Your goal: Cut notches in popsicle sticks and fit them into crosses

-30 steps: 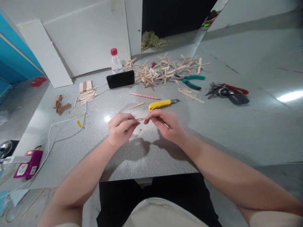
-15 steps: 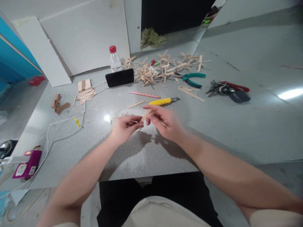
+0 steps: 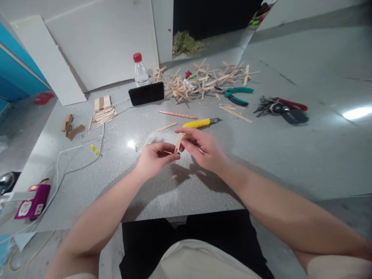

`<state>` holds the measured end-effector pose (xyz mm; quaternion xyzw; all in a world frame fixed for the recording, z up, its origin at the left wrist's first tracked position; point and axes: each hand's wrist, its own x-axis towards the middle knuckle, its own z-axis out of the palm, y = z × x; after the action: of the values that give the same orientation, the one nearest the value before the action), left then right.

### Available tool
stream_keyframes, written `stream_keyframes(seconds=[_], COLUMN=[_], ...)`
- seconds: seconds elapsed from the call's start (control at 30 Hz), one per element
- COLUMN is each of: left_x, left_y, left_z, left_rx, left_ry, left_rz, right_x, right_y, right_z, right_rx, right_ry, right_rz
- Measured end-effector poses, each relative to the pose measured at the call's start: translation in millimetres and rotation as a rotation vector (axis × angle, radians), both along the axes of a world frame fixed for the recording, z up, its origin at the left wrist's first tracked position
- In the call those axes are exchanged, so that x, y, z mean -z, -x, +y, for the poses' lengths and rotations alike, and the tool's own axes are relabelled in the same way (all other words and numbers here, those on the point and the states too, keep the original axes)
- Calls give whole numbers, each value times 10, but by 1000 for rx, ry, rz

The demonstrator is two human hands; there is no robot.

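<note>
A short flat wooden piece (image 3: 179, 142) with small dark holes near its lower end stands between my hands. My left hand (image 3: 155, 158) pinches that lower end between thumb and fingers. My right hand (image 3: 203, 149) touches the piece's right side with its fingertips, and a thin wooden stick (image 3: 200, 149) shows under its curled fingers. Just beyond my right hand lies a yellow utility knife (image 3: 197, 123), its blade pointing right. A single wooden stick (image 3: 167, 127) and a pink-red striped strip (image 3: 178, 114) rest on the grey table (image 3: 162, 193) beyond my hands.
Crossed wooden sticks (image 3: 180, 89) are heaped at the back beside a propped black phone (image 3: 147, 94) and a bottle (image 3: 141, 73). Pliers (image 3: 236, 95) and keys (image 3: 279, 110) lie to the right. Stacked sticks (image 3: 104, 112) and a white cable (image 3: 58, 166) are on the left.
The wooden piece has turned more upright, and its holes now show more clearly. My left fingertips have shifted slightly right. The camera view has moved a little.
</note>
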<state>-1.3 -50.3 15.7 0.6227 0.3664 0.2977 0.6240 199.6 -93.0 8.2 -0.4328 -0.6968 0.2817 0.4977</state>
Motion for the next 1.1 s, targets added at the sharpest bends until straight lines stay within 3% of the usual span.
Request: stream_keyframes(seconds=[1.1], left_x=[-13], left_y=[20], left_z=[0], left_rx=[40], left_ry=[-63], left_rz=[37], right_x=[5], right_y=[43], right_z=[6], right_rx=[-24], right_ry=[18], right_rz=[-80])
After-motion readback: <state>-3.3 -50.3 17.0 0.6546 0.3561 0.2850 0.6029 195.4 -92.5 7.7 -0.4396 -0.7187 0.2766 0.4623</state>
